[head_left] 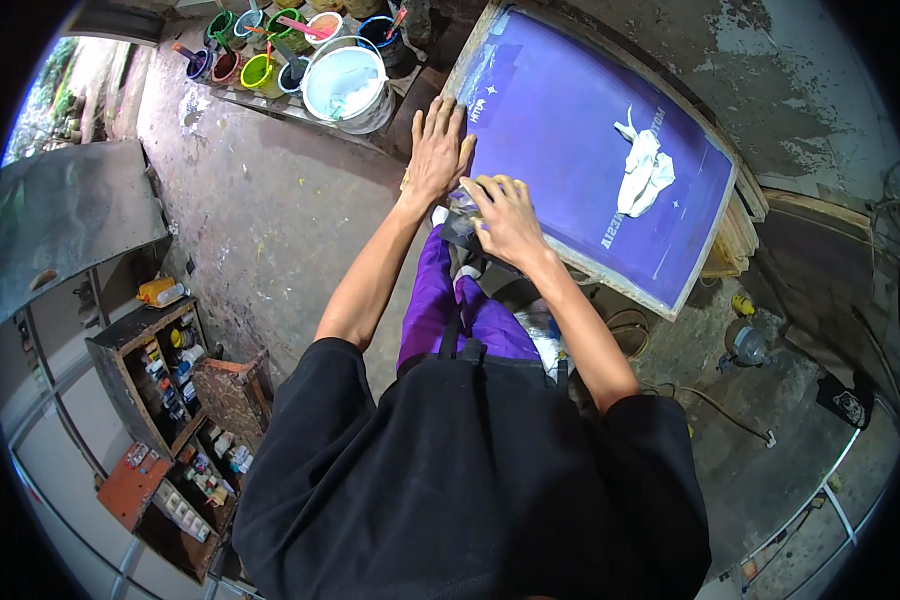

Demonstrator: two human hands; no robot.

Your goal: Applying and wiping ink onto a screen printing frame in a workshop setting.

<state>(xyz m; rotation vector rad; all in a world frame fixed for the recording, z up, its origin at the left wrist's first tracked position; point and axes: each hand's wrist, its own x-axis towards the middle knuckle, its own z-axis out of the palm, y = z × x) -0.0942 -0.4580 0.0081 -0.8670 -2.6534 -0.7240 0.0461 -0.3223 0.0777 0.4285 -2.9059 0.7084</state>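
Observation:
A framed purple printing screen (pixel 580 130) lies at the upper right, with pale lettering and a crumpled white cloth (pixel 645 170) on it. My left hand (pixel 435 150) rests on its left edge, fingers stretched out. Just right of it, my right hand (pixel 500 220) has bent fingers closed over something dark and partly shiny at the screen's lower left corner; I cannot make out what it is, as the hand covers part of it.
Paint pots with stirrers (pixel 260 75) and a white bucket (pixel 345 85) line a ledge at top left. An open cabinet of bottles (pixel 165 365) stands lower left. A clear plastic jug (pixel 750 345) and a hose (pixel 715 405) are on the floor at right, below the screen.

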